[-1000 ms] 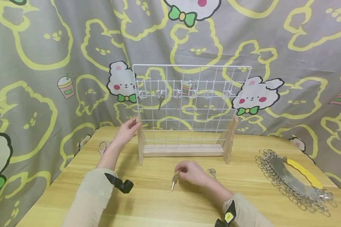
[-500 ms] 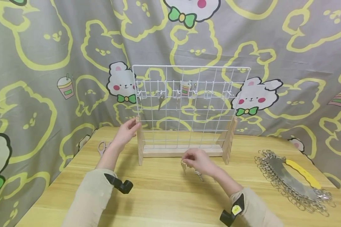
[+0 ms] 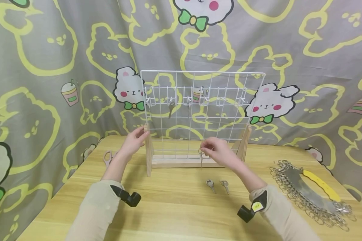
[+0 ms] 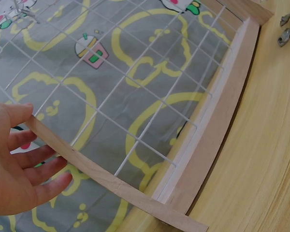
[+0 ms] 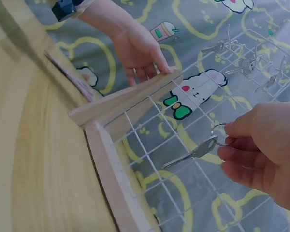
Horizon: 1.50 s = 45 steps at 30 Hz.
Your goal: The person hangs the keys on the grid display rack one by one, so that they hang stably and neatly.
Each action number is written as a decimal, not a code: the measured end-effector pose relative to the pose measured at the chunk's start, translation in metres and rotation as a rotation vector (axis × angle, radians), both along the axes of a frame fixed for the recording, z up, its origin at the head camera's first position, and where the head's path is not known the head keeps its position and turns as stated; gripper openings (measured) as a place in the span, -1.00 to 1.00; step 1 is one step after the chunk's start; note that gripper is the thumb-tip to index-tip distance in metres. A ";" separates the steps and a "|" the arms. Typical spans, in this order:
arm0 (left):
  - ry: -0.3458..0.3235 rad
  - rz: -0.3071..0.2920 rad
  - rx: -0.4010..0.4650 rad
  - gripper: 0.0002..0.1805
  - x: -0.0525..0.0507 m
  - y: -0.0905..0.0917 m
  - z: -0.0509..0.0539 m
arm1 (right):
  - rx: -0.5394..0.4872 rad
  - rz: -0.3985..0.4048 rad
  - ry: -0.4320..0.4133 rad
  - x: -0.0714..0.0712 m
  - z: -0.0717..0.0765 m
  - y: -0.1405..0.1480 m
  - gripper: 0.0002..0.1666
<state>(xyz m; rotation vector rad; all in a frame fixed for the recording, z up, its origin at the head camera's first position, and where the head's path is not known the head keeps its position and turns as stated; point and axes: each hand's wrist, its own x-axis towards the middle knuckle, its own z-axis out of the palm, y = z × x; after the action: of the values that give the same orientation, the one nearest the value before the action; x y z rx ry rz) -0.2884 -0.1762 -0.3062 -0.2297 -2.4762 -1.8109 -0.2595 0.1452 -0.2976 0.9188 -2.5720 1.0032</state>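
My right hand [image 3: 219, 152] pinches the metal ring of a key [image 5: 203, 147], which hangs in front of the lower part of a white wire grid rack [image 3: 169, 132]. At the rack's left side, my left hand [image 3: 134, 140] holds the top of the wooden side post [image 4: 94, 169] between thumb and fingers. In the right wrist view its lower fingers hang loosely behind the post. Several white hooks line the grid, and keys hang from the left ones, among them one key [image 3: 171, 108]. Two more keys, a left one [image 3: 210, 184] and a right one [image 3: 224, 185], lie on the table.
A large ring holder with a yellow handle [image 3: 321, 184] and many metal rings lies on the wooden table [image 3: 169, 214] at the right. Scissors [image 3: 108, 157] lie behind the left forearm. A patterned curtain [image 3: 90, 50] hangs behind the rack.
My right hand has lifted the key off the table area, up and to the right, to the grid's lower part. The left hand stays on the post.
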 end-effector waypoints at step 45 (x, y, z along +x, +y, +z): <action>-0.005 -0.008 -0.001 -0.33 0.002 0.000 0.000 | -0.186 -0.225 0.414 -0.013 0.102 -0.003 -0.88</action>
<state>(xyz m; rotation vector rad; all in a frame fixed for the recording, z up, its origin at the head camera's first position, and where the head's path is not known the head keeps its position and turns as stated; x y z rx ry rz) -0.2868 -0.1763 -0.3061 -0.2364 -2.4830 -1.8162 -0.2728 0.1418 -0.1957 0.6845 -2.1402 0.8654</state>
